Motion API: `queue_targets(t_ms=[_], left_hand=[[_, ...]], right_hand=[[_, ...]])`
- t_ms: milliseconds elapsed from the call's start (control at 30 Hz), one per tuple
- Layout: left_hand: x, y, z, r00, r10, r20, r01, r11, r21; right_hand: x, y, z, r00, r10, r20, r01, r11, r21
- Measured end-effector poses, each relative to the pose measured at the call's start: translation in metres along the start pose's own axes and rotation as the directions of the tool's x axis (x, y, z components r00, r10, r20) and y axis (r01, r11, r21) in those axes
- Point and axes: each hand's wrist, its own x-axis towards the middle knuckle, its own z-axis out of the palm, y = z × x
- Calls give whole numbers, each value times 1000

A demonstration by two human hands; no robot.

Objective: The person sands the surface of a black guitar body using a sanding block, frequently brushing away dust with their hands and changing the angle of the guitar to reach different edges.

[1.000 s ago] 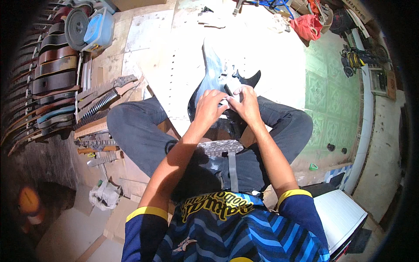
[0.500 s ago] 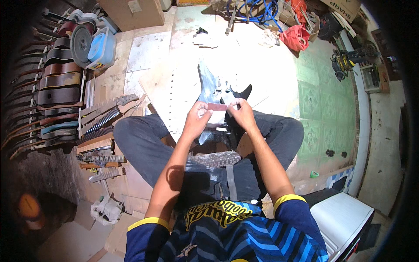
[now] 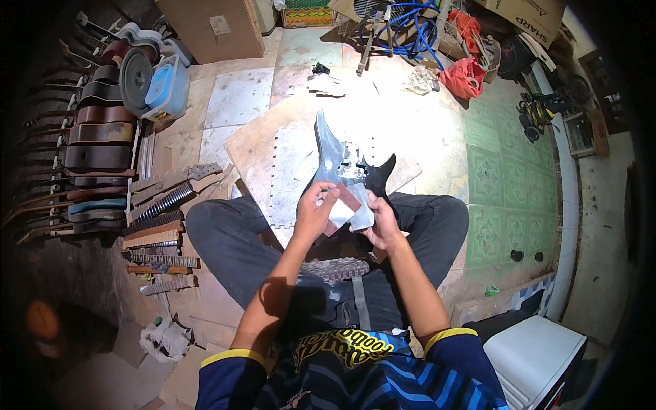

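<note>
My left hand pinches a folded piece of reddish-brown sandpaper with a pale back. A pale grey flat piece, perhaps another sheet or a block, is gripped between the thumb and fingers of my right hand. The two pieces meet or overlap in front of me. Just beyond and beneath them lies an electric guitar body with two pointed horns, dull grey on the left and black on the right. Its near part is hidden by my hands and the sheets.
Under the guitar body is a board on the tiled floor. Guitar necks lie to my left, beside a row of guitar bodies. Farther off are a blue tub, coiled blue hose and a red bag.
The reddish sandpaper, earlier stretched level between both hands, is now tilted in my left hand. The grey piece now shows in my right hand, and both hands have come slightly nearer to me.
</note>
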Motion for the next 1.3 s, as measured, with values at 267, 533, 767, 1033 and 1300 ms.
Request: queue_targets(t_ms=[267,533,767,1033,1300], left_hand=[[-6,12,15,981,186,46,-192,944,268],[-12,17,7,960,260,103,-280,880,385],[-13,18,8,981,172,93,-194,904,380],[-6,4,0,980,180,82,-196,940,278],[9,12,-16,930,236,282,-315,907,280]], right_hand=[[-18,13,19,1000,29,-8,-27,993,118],[-18,37,12,997,8,77,-2,998,-70],[-13,33,11,989,84,123,-71,992,-105],[-8,40,7,943,110,315,-222,913,343],[-15,33,6,874,149,463,-329,881,339]])
